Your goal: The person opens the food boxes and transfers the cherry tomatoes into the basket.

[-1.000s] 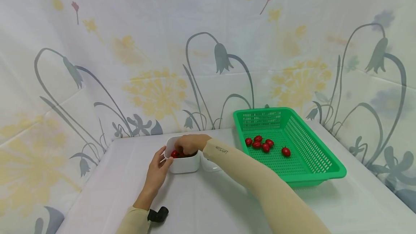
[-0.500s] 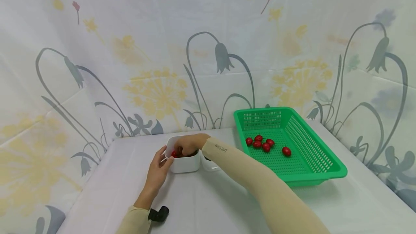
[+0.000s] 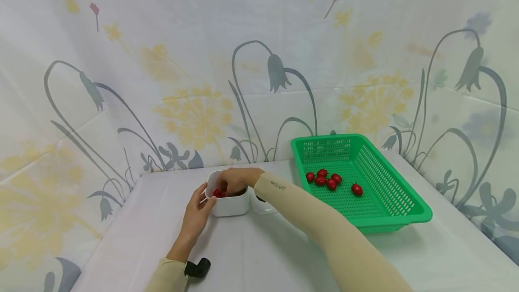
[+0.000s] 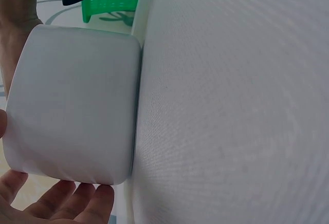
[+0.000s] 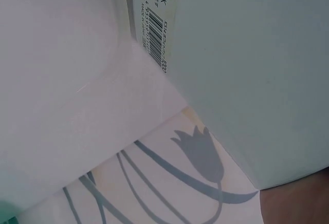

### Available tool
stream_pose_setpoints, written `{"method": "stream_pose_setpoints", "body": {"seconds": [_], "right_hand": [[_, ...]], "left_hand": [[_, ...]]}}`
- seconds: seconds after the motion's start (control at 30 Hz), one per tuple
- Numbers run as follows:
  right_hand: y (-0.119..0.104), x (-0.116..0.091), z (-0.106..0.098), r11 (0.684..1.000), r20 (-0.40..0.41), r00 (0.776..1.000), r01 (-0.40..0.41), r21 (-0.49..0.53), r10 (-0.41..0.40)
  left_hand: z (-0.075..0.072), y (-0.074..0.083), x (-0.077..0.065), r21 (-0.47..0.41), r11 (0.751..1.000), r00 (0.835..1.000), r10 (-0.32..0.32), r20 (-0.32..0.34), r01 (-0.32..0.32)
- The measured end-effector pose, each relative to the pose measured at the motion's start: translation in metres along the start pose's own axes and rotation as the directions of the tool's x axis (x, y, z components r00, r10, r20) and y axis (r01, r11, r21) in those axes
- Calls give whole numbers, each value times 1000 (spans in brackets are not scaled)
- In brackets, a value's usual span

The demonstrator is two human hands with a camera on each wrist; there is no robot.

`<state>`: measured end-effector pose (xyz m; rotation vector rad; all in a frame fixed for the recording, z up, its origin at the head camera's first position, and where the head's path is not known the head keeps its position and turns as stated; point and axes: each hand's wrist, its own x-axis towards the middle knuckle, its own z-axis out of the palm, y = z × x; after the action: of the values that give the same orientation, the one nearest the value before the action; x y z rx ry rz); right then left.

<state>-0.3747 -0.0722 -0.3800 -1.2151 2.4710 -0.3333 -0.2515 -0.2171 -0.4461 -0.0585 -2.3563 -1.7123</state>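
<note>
A white rectangular container with small red tomatoes in it stands on the white-covered table. My left hand holds its left side, thumb at the front rim and fingers along the side. In the left wrist view, fingertips press against the container's smooth wall. My right hand reaches down inside the container from the right, fingers bent among the tomatoes. Its fingertips are mostly hidden, so whether they pinch a tomato is unclear. The right wrist view shows the container's pale wall with a barcode label.
To the right stands a green perforated basket with several more red tomatoes inside. A clear, shallow plastic piece lies beside the container, partly under my right arm. Behind the table hangs a flower-patterned cloth.
My right hand has shifted slightly inside the container, and the tomatoes near its fingers show a little differently. The left hand and the basket stay in place.
</note>
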Motion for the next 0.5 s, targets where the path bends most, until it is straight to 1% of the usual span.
{"method": "stream_pose_setpoints", "body": {"seconds": [0.1, 0.27, 0.37, 0.5], "right_hand": [[2, -1, 0, 1000, -5, 1000, 10, 11, -10], [2, -1, -2, 1000, -22, 999, 26, 0, -26], [1, -3, -7, 1000, -32, 999, 27, 2, -27], [-3, -9, -20, 999, -50, 998, 35, 18, -34]], "left_hand": [[0, -1, 0, 7, 1000, 1000, -1, -6, 1], [1, 0, -1, 0, 1000, 1000, -1, -5, 1], [1, 1, -1, -5, 1000, 1000, -2, 6, 2], [0, 1, -1, -12, 1000, 1000, 0, 8, 0]]}}
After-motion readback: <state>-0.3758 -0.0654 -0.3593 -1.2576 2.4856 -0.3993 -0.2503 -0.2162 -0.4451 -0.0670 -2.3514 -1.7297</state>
